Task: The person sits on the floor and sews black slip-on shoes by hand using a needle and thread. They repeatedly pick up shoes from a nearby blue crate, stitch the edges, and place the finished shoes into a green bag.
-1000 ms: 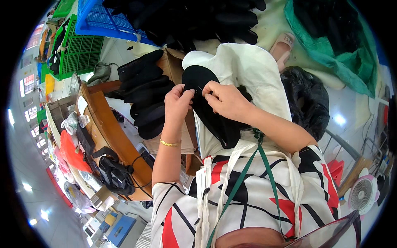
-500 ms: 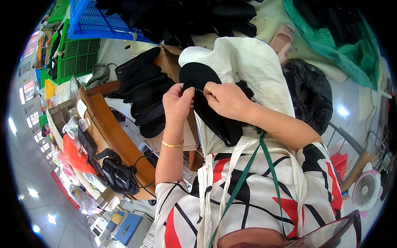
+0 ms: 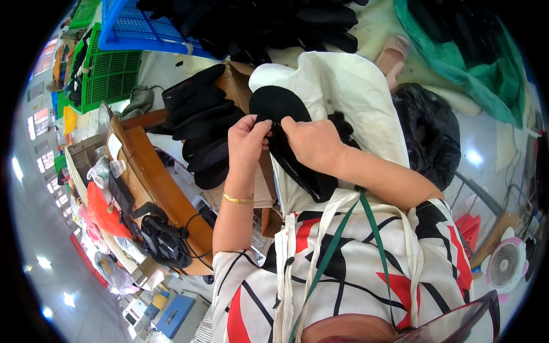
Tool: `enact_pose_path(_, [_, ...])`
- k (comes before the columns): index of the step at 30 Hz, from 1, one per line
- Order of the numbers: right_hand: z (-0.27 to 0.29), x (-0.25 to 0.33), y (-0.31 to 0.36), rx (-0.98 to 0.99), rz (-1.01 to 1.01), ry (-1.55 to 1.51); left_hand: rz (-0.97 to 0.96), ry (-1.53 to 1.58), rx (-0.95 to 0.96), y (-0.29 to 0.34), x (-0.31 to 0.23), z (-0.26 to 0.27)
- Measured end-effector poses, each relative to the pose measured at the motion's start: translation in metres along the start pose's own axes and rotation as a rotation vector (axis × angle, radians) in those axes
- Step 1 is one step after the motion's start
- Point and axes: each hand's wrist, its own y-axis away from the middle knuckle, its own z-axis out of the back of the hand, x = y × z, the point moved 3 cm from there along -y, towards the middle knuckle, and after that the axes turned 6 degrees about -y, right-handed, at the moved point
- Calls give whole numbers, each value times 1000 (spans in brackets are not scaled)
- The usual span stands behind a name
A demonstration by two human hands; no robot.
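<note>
A long black cloth piece, rounded at its far end and shaped like a slipper or shoe, lies over the white cloth on my lap. My left hand pinches its left edge between thumb and fingers. Close beside it, my right hand is closed at the middle of the piece, fingers curled under. What the right fingertips hold is too small or hidden to make out. The black piece's near part runs below my right hand toward my waist. Some small black bits lie on the white cloth to the right.
Similar black pieces stack on a cardboard box at left. Beyond lie a dark heap and a blue basket. A black plastic bag and a pink slipper are at right; a wooden table stands left.
My right hand has turned so its back faces up more, with its fingers tucked lower and closer to the black piece. My left hand keeps its pinch, nearly in place.
</note>
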Motion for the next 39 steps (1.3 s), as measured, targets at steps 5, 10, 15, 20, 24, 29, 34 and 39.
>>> enact_pose_path(5, [4,2,-4,-82,104,39,16,14,33,-1,0,1])
enact_pose_path(10, [10,0,1,6,99,61,23,49,50,-2,1,1])
enact_pose_path(15, [17,-1,3,27,103,41,32,90,76,-6,4,2])
enact_pose_path(20, [25,-2,0,100,89,57,60,102,83,-6,1,1])
enact_pose_path(24, [27,-1,-3,90,80,28,71,93,108,-7,-2,0])
enact_pose_path(29, [16,-6,1,-7,82,-21,134,81,77,-4,-11,-6])
enact_pose_path(34, [13,1,5,-88,90,29,154,105,125,-5,-10,-4])
enact_pose_path(39, [8,0,4,-145,68,10,165,154,160,-6,-9,-4])
